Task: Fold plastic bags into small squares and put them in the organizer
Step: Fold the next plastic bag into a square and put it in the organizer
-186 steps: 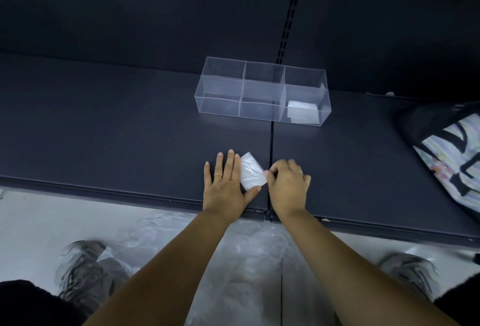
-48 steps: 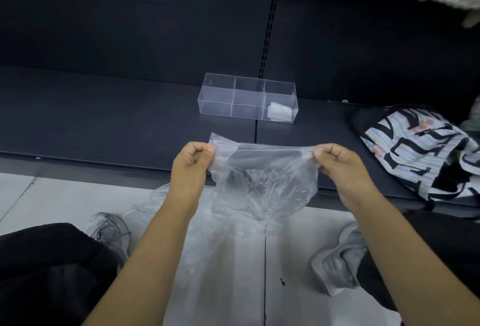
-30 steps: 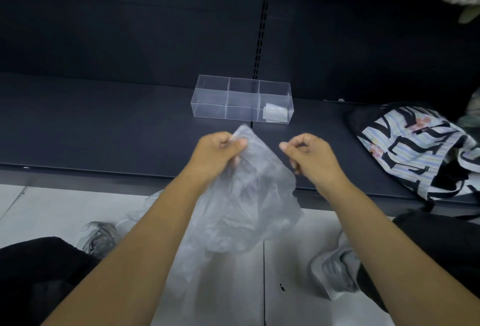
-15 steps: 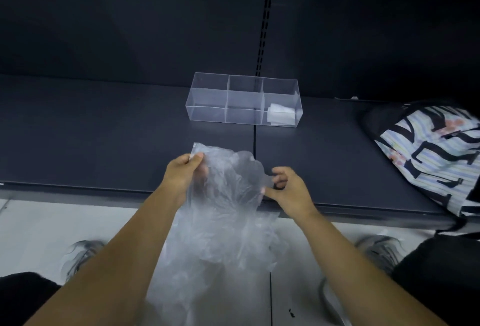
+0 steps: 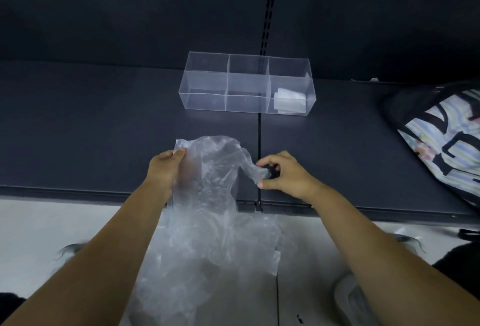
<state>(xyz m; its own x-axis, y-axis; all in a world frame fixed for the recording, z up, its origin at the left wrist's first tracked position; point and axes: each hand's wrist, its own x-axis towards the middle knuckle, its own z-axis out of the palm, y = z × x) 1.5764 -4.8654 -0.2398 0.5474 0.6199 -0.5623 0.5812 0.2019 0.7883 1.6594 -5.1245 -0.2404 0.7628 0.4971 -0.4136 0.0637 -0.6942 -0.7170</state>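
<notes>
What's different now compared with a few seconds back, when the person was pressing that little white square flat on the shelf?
That small square has left the shelf. Both hands now hold a fresh, crumpled clear bag: the left hand pinches its upper corner, the right hand pinches a twisted edge, and most of it hangs below the shelf edge. The clear organizer stayed put, folded bags in its right compartment only.

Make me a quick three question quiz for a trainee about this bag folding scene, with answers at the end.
1. True or false: the clear plastic bag lies flat and folded on the shelf.
2. Which compartment of the organizer holds folded bags: A left, B middle, C right?
3. Which hands grip the bag?

Key
1. False: it is crumpled, held up, hanging past the shelf edge.
2. C.
3. Both: the left hand holds its upper left edge, the right hand pinches a bunched part.
</notes>
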